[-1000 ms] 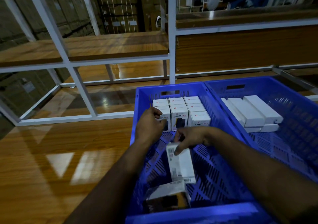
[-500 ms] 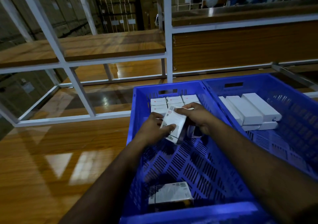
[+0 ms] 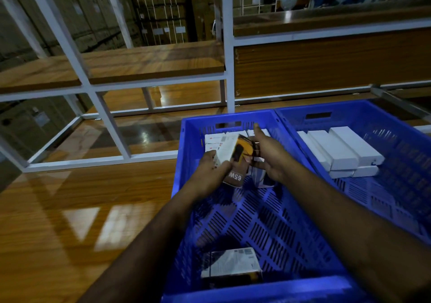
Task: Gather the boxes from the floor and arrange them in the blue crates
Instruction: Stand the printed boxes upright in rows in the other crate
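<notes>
While both arms reach into the near blue crate (image 3: pixel 186 153), the left hand (image 3: pixel 213 168) grips a small box (image 3: pixel 229 150) by its lower end, fingers curled round it, and holds it tilted over the far end of the crate. That box shows a white side and an orange-and-dark face, with "65W" printed near the bottom. The right hand (image 3: pixel 268 157) is beside it with fingers mostly straight, the palm against the box's right side; its grip is loose rather than clamped. Behind the hands, a packed row of white boxes (image 3: pixel 213 139) stands against the crate's far wall. One more box (image 3: pixel 231 265) lies flat at the near end of the same crate. Just to the right, touching the first, a second blue crate (image 3: pixel 396 125) carries long white boxes (image 3: pixel 342 149) stacked side by side. Both crates rest on a glossy wooden floor (image 3: pixel 70 209), with a white metal rack (image 3: pixel 105 116) and its wooden shelves beyond.
</notes>
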A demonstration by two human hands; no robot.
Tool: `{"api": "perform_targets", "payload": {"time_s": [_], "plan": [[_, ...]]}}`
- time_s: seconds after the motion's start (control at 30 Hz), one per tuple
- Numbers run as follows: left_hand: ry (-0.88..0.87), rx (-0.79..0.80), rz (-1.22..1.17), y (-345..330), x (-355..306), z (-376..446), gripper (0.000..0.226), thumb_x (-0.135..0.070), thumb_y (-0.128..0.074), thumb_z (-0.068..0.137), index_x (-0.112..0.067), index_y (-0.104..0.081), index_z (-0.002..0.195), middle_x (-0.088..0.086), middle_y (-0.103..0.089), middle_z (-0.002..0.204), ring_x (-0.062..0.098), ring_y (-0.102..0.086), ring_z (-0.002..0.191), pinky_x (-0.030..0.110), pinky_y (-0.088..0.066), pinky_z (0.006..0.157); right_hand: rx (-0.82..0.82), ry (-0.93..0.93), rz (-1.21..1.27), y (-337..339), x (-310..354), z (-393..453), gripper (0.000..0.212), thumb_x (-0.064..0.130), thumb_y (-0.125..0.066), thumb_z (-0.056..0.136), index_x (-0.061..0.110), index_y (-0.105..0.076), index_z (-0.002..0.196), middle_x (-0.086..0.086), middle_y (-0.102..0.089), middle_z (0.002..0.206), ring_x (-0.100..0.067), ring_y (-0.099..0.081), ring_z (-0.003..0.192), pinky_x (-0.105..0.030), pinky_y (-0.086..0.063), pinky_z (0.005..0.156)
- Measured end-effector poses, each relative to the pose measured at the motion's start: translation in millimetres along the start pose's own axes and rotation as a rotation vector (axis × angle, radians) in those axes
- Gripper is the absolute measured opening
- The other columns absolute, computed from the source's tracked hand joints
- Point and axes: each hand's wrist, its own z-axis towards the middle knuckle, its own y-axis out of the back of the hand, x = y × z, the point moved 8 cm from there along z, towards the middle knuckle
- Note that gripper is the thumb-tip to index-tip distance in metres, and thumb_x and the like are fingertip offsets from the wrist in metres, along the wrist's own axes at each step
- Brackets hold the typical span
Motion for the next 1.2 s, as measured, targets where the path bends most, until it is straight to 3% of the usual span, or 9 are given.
{"api": "perform_targets", "payload": {"time_s": [0.03, 0.1, 0.23, 0.33, 0.47, 0.7, 0.87, 1.03, 1.2], "plan": [[0.021, 0.008, -0.065, -0.3, -0.4, -1.2, 0.027, -0.034, -0.048, 0.101, -0.017, -0.051, 0.122, 0.005, -0.055, 0.124, 0.019, -0.060, 0.103, 0.040, -0.051, 0.090, 0.002, -0.007, 0.044, 0.5, 0.5, 0.1, 0.047, 0.051, -0.040, 0.102, 0.013, -0.065, 0.111, -0.005, -0.072, 0.092, -0.018, -0.067, 0.085, -0.032, -0.054, 0.070], [0.103, 0.040, -0.290, -4.4, 0.9, -4.3, 0.030, -0.035, -0.037, 0.103, -0.016, -0.059, 0.109, 0.009, -0.065, 0.113, 0.023, -0.062, 0.096, 0.037, -0.053, 0.081, 0.021, -0.003, 0.084, -0.1, 2.1, -0.2, 0.036, 0.041, -0.045, 0.103, 0.014, -0.064, 0.115, -0.006, -0.070, 0.099, -0.017, -0.066, 0.084, -0.030, -0.056, 0.069], [0.236, 0.108, -0.734, -10.6, 2.5, -7.4, 0.049, -0.039, -0.033, 0.101, -0.006, -0.059, 0.127, 0.024, -0.069, 0.119, 0.041, -0.065, 0.110, 0.047, -0.062, 0.078, 0.057, 0.093, 0.024, -3.3, 9.7, -1.8, 0.030, 0.036, -0.060, 0.096, 0.015, -0.065, 0.116, -0.002, -0.069, 0.114, -0.018, -0.062, 0.108, -0.033, -0.052, 0.083], [0.255, 0.162, -0.849, -11.5, -1.0, -11.0, 0.052, -0.041, -0.030, 0.101, -0.007, -0.059, 0.128, 0.024, -0.067, 0.120, 0.038, -0.066, 0.103, 0.046, -0.063, 0.069, 0.130, 0.052, 0.086, -11.0, 7.1, -5.3, 0.043, 0.044, -0.061, 0.094, 0.012, -0.065, 0.123, -0.006, -0.071, 0.108, -0.024, -0.065, 0.099, -0.040, -0.051, 0.087], [0.256, 0.205, -0.901, -12.0, -0.7, -12.6, 0.051, -0.043, -0.032, 0.101, -0.011, -0.058, 0.131, 0.022, -0.070, 0.115, 0.038, -0.070, 0.096, 0.042, -0.063, 0.063, 0.179, 0.036, 0.143, -16.2, 5.9, -5.8, 0.045, 0.045, -0.063, 0.092, 0.013, -0.066, 0.123, -0.012, -0.073, 0.105, -0.024, -0.067, 0.089, -0.039, -0.052, 0.079], [0.237, 0.141, -0.798, -4.1, 3.1, -5.9, 0.065, -0.072, -0.043, 0.088, -0.025, -0.056, 0.131, 0.014, -0.074, 0.114, 0.033, -0.073, 0.100, 0.049, -0.060, 0.083, 0.050, 0.069, 0.213, -2.3, 8.3, -0.1, 0.039, 0.035, -0.069, 0.090, 0.010, -0.062, 0.119, -0.006, -0.074, 0.099, -0.023, -0.068, 0.094, -0.038, -0.057, 0.080], [0.235, 0.015, -0.711, 2.2, 6.8, -7.2, 0.039, -0.042, -0.069, 0.086, -0.016, -0.064, 0.115, 0.005, -0.076, 0.100, 0.020, -0.072, 0.098, 0.043, -0.061, 0.085, 0.024, 0.072, 0.223, 1.1, 10.3, -3.1, 0.038, 0.031, -0.068, 0.091, 0.011, -0.058, 0.121, -0.011, -0.069, 0.113, -0.021, -0.065, 0.099, -0.036, -0.055, 0.081], [0.201, -0.220, -0.792, 23.6, 19.5, 2.0, 0.075, -0.032, -0.086, 0.067, -0.013, -0.055, 0.134, 0.005, -0.071, 0.121, 0.015, -0.070, 0.106, 0.026, -0.058, 0.072, 0.178, 0.000, -0.028, -12.6, 0.3, -7.2, 0.038, 0.028, -0.066, 0.089, 0.016, -0.054, 0.123, -0.009, -0.064, 0.109, -0.026, -0.060, 0.097, -0.040, -0.052, 0.084], [0.153, -0.317, -0.817, 30.0, 17.1, 3.5, 0.067, -0.019, -0.080, 0.081, -0.012, -0.046, 0.139, 0.010, -0.067, 0.126, 0.016, -0.071, 0.091, 0.025, -0.055, 0.056, 0.398, -0.094, -0.288, -32.9, -23.6, -15.3, 0.042, 0.025, -0.073, 0.086, 0.014, -0.057, 0.123, -0.010, -0.067, 0.121, -0.029, -0.064, 0.109, -0.047, -0.050, 0.098]]}}
